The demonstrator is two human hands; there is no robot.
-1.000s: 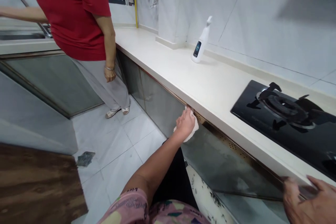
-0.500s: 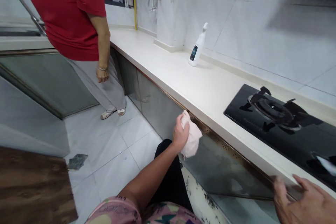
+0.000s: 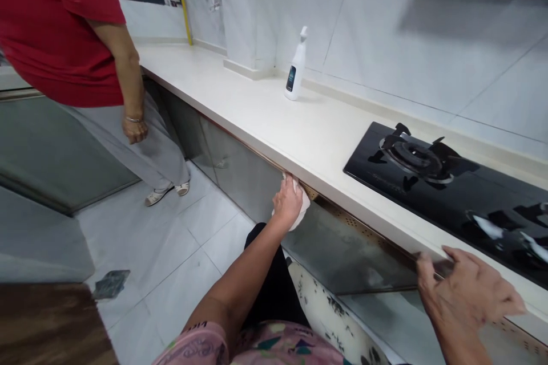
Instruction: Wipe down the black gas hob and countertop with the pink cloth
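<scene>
My left hand [image 3: 286, 203] is closed round a pale pinkish-white cloth [image 3: 302, 210]. It presses the cloth to the metal strip [image 3: 349, 220] just below the countertop's front edge, at the top of a grey cabinet front [image 3: 252, 162]. Part of the cloth is hidden behind my fingers. Farther right, my right hand [image 3: 466, 288] lies at the countertop [image 3: 240, 108] edge, thumb and fingers apart, with nothing seen in it. It is close to the black gas hob [image 3: 385, 182].
A white spray bottle [image 3: 295, 71] stands upright at the back of the counter near the tiled wall. On the left, a person in a red shirt [image 3: 64, 40] stands by the counter, one arm hanging down. A dark patch [image 3: 111, 284] marks the tiled floor.
My left hand has brought the cloth up against the metal strip under the counter edge; before, it hung lower and looser. The view has shifted right, and my right hand stays at the edge.
</scene>
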